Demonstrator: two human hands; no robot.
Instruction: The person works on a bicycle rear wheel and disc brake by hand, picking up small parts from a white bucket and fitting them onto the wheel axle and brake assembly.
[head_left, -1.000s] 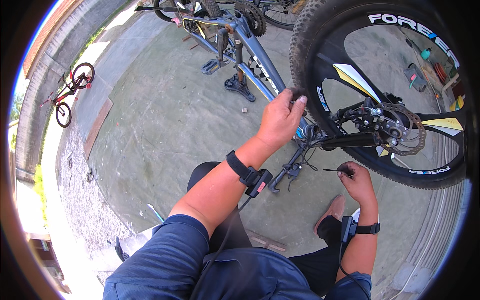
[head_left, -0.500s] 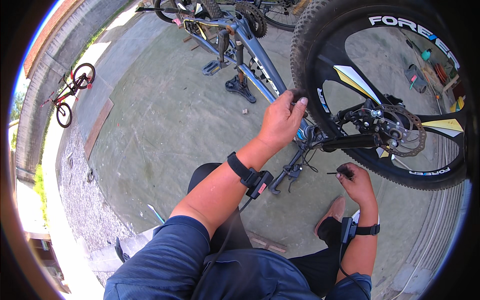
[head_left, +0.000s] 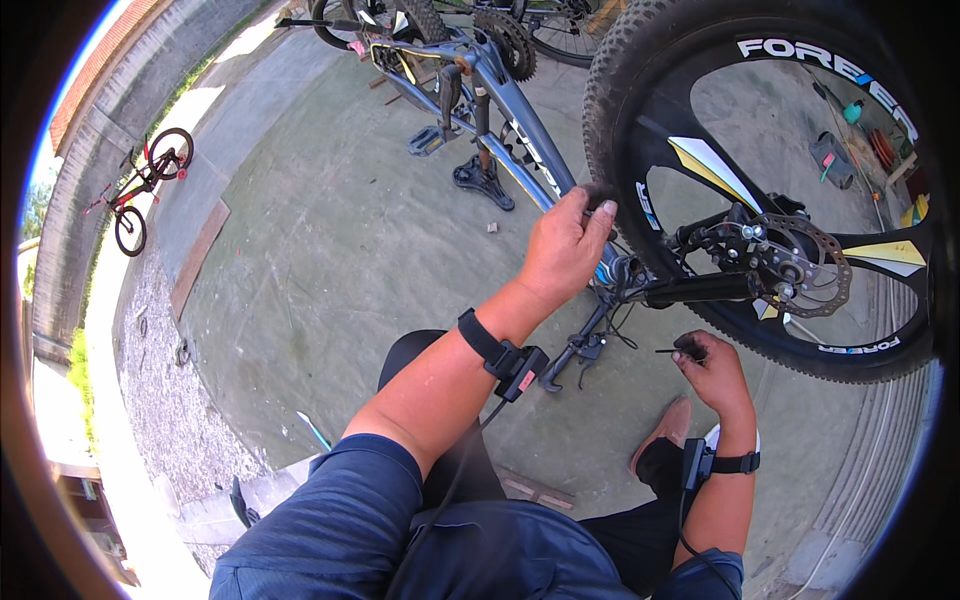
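Observation:
A blue bicycle frame lies upside down, its black front wheel standing up close on the right. My left hand is closed at the wheel's near-left edge, fingertips on the knobbly tyre and thumb raised. Part of its fingers is hidden. Below the wheel, my right hand pinches a thin dark rod, which points left; its kind is too small to tell. Near the wheel's hub sit a brake disc and a brake caliper. The handlebar rests on the ground between my hands.
A saddle and a pedal belong to the blue bicycle. A small red and black bicycle stands far left by a wall. A wooden plank lies on the left, and a grey bucket lies behind the wheel.
The view has shifted very slightly. Both hands keep their places: the left at the tyre, the right with the thin rod.

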